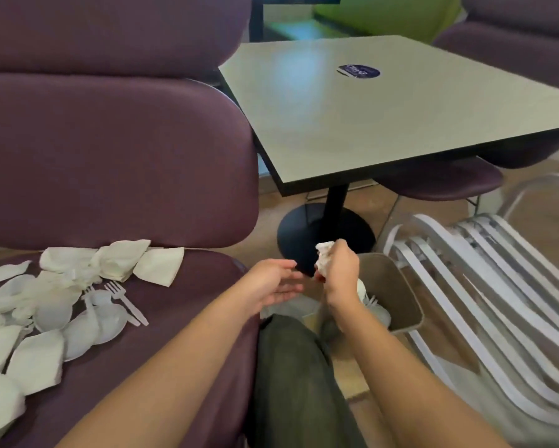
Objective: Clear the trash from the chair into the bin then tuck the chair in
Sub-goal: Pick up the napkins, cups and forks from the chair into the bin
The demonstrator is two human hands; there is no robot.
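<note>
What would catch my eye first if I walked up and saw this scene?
Probably the mess of white napkins, plastic forks and spoons scattered across the purple seat on the left. Next, the right hand gripping a crumpled napkin just above the tan bin on the floor, with the left hand open beside it. Behind them stands a pale square table with a dark round sticker.

A blue sticker [358, 72] lies on the table [385, 124].
</note>
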